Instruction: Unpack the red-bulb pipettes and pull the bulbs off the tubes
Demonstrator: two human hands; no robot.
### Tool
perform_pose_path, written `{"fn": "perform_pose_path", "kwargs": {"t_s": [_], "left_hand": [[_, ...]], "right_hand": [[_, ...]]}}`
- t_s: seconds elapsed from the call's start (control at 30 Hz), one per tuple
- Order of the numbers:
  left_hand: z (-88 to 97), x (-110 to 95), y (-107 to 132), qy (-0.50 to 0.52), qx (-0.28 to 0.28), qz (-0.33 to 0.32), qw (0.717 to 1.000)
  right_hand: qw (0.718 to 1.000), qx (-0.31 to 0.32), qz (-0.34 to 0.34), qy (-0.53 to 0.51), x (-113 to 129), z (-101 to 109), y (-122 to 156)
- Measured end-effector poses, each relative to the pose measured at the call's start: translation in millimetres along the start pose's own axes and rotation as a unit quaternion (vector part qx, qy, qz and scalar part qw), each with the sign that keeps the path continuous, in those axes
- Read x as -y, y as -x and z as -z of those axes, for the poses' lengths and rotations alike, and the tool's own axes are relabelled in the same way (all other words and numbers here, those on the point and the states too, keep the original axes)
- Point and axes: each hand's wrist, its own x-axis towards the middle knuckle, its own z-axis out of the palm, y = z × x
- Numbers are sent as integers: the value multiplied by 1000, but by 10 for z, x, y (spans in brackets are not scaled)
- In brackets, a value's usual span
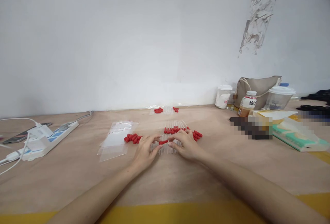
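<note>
My left hand (144, 151) and my right hand (185, 143) meet at the middle of the table, fingers pinched together on a small red cap (163, 142) between them. Under the fingertips lies a row of clear thin tubes (166, 148). More clear tubes with red caps (177, 127) lie just behind my right hand, and loose red caps (197, 134) sit to its right. A small heap of red caps (132, 138) lies left of my left hand, beside a stack of clear plastic bags (116, 141).
A white power strip (48, 141) with plugged chargers and a phone (23, 135) lie at the left. Near the wall lies a bag with red caps (162, 110). At the right stand a cup (223, 96), a bottle (247, 103), a beige bag (257, 88), a lidded tub (280, 97) and a tissue pack (296, 136).
</note>
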Motion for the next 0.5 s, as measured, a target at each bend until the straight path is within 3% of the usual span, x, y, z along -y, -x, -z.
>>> {"fn": "perform_pose_path", "kwargs": {"t_s": [0.1,0.27,0.4,0.5], "left_hand": [[-85,-100,-91,18,-9,-5,1000],[-235,-221,-205,57,-8,-25,998],[-321,-256,-313,77,7,-33,996],[-356,-186,-443,24,50,20,998]], "right_hand": [[999,15,-19,-44,-95,39,40],[995,-58,-57,-61,-218,36,103],[994,-75,-56,-61,-392,101,102],[983,-126,-116,-70,-604,238,68]]}}
